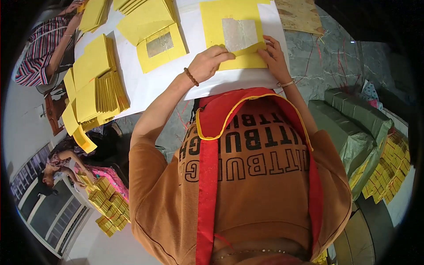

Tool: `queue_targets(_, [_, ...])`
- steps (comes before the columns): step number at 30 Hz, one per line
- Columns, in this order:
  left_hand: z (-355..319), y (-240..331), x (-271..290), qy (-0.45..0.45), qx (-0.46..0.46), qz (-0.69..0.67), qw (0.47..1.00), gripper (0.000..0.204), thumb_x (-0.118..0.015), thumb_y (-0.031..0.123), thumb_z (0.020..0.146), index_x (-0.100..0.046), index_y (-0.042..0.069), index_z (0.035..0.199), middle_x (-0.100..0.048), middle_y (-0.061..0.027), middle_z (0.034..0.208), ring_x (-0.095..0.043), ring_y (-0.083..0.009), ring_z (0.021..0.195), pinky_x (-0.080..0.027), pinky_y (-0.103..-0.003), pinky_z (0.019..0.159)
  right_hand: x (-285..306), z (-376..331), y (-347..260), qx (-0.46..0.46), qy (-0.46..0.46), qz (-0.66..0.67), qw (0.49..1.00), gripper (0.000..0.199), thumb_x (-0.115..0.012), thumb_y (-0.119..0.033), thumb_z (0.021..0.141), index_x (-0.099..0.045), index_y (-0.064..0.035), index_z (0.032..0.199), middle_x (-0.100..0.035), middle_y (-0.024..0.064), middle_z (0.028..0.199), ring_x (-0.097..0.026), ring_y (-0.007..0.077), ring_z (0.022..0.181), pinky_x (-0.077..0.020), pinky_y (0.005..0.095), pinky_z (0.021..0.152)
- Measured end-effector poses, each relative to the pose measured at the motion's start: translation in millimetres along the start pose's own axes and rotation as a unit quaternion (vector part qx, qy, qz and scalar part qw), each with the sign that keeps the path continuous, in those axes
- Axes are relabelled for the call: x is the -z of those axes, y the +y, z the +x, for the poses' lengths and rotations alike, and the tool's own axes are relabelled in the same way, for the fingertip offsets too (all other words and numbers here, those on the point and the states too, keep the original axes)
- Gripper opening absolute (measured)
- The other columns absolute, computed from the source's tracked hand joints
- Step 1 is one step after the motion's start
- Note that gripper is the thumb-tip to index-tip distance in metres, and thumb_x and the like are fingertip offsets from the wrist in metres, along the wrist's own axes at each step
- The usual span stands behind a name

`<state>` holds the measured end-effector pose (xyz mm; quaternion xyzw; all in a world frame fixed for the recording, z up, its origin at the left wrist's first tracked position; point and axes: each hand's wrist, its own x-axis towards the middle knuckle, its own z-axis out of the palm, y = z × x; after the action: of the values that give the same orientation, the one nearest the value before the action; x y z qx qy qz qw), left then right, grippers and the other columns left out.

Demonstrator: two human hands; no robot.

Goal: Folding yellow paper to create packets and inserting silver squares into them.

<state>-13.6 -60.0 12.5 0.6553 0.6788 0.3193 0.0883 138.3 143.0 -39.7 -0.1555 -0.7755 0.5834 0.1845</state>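
Note:
In front of me a yellow paper sheet (214, 20) with a silvery foil patch (240, 32) lies on the white-covered table. Its near edge is lifted and folded back over the lower part of the foil. My left hand (211, 62) pinches the left end of this fold, fingers bent together. At the right end, my right hand (274, 57) grips the fold between thumb and fingers. More yellow paper shows under the fold. To the left lies a stack of yellow paper (150, 24), beside another foil patch (160, 45) on yellow paper.
Fanned bundles of yellow paper (95, 84) stand along the table's left edge. A person in a striped shirt (42, 48) works at the far left, and another person (66, 165) is lower left near yellow bundles (106, 198). Green wrapped packages (349, 123) sit on the right.

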Motion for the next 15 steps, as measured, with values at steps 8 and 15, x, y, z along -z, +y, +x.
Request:
queue_targets(8, [3.3, 5.5, 1.5, -0.048, -0.048, 0.065, 0.996, 0.036, -0.067, 0.02, 0.072, -0.056, 0.007, 0.104, -0.055, -0.0104, 0.097, -0.051, -0.0268, 0.091, -0.042, -0.036, 0.079, 0.0, -0.4, 0.3, -0.006, 0.005, 0.009, 1.0, 0.023, -0.06, -0.019, 0.081, -0.064, -0.0009, 0.094, -0.043, 0.008, 0.122, -0.051, 0.017, 0.098, -0.0435, 0.0288, 0.082])
queue_targets(15, [8.4, 0.4, 7.0, -0.047, -0.024, -0.015, 0.998, 0.023, -0.065, 0.02, 0.074, -0.059, 0.007, 0.091, -0.055, -0.0069, 0.09, -0.051, -0.0245, 0.088, -0.044, -0.033, 0.076, 2.5, -0.3, 1.3, -0.019, -0.008, 0.015, 1.0, 0.022, -0.059, -0.018, 0.082, -0.064, -0.0022, 0.096, -0.043, 0.007, 0.122, -0.049, 0.0164, 0.102, -0.043, 0.0286, 0.084])
